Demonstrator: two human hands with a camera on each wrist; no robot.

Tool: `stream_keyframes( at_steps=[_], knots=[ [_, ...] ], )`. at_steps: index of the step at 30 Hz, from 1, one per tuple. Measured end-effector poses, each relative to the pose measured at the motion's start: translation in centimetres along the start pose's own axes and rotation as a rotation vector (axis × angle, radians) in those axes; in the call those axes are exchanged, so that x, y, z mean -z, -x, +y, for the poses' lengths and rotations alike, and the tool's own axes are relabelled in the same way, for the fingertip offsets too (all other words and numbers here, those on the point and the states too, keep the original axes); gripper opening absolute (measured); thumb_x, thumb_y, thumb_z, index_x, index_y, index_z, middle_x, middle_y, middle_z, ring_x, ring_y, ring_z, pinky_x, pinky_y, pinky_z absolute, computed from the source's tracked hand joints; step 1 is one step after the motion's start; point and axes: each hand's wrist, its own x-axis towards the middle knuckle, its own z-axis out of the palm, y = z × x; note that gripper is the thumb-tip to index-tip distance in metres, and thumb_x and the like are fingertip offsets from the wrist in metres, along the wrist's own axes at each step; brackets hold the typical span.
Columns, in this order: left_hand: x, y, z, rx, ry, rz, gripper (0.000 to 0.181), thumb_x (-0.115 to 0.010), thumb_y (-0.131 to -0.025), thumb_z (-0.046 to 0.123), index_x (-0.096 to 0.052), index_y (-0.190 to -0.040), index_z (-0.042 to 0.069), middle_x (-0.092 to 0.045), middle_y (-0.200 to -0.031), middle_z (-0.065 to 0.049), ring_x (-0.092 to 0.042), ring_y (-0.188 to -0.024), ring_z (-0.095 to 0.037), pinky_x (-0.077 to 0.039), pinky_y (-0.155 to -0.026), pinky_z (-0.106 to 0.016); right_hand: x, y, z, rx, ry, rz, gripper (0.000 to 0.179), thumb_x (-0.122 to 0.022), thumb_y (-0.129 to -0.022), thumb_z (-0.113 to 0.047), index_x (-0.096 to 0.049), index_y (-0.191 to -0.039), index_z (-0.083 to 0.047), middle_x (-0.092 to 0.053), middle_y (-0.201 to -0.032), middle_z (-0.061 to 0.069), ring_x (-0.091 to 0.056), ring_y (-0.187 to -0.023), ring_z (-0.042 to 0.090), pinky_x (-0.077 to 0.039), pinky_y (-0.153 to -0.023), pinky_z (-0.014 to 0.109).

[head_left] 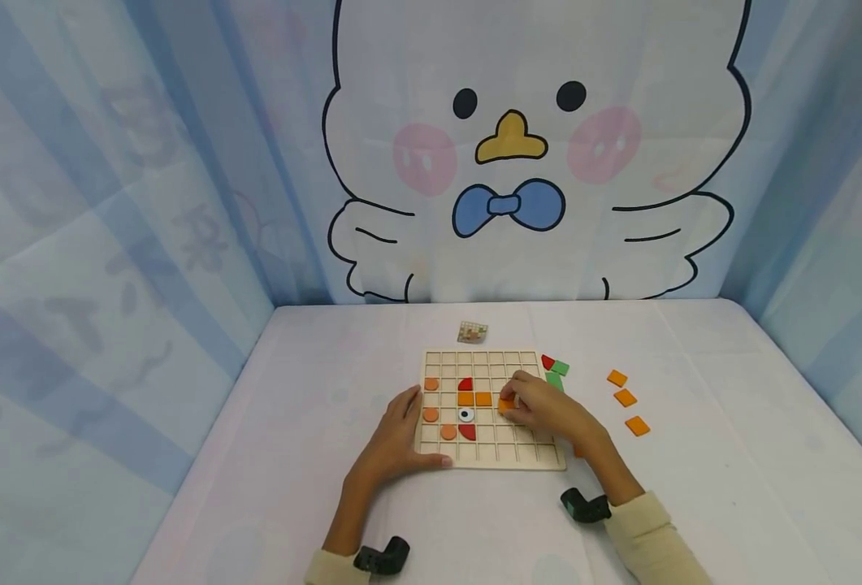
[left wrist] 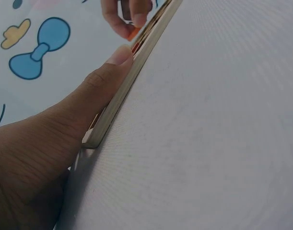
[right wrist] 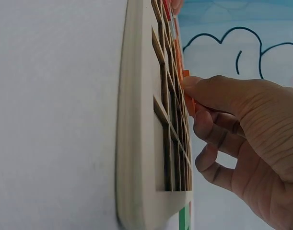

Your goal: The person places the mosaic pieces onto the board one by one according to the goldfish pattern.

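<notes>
A pale wooden grid board [head_left: 507, 457] lies flat on the table. My left hand [head_left: 394, 445] rests at its near left corner, fingers extended along the left edge and the thumb [left wrist: 120, 56] on the near edge. Over the right half of the grid, my right hand [head_left: 551, 406] pinches an orange square tile [right wrist: 189, 103] between thumb and finger, close to the board's surface. Left of it on the grid sit two orange squares [head_left: 474, 399], two red quarter-round pieces [head_left: 467, 432], several orange discs [head_left: 448, 432] and a white piece with a black dot [head_left: 466, 414].
Loose orange squares [head_left: 625, 397] lie to the right on the table. Green pieces [head_left: 560, 368] and a red piece [head_left: 547, 362] sit by the board's far right corner. A small patterned packet [head_left: 472, 331] lies behind the board. A printed curtain [head_left: 511, 260] hangs beyond the table.
</notes>
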Motion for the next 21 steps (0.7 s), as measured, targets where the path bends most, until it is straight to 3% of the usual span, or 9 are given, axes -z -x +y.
stream_keyframes(
  at_steps=[12, 21],
  knots=[
    [-0.1, -0.1, -0.1, -0.011, -0.002, 0.001, 0.124, -0.078, -0.066, 0.068, -0.018, -0.156, 0.007, -0.016, -0.163, -0.009, -0.019, -0.150, -0.028, -0.027, -0.119, -0.049, -1.1, -1.1, -2.1, -0.011, 0.028, -0.049, 0.022, -0.070, -0.091, -0.021, -0.068, -0.108, -0.008, -0.059, -0.105, -0.002, -0.055, -0.085, 0.009, -0.053, -0.081, 0.028],
    [-0.1, -0.1, -0.2, -0.021, -0.011, -0.002, 0.124, -0.078, -0.066, 0.068, -0.018, -0.156, 0.006, -0.016, -0.163, -0.011, -0.019, -0.149, -0.028, -0.029, -0.118, -0.048, -1.4, -1.2, -2.7, 0.048, 0.037, -0.041, 0.022, -0.071, -0.090, -0.020, -0.068, -0.107, -0.006, -0.059, -0.105, 0.001, -0.054, -0.084, 0.010, -0.052, -0.079, 0.030]
  ],
)
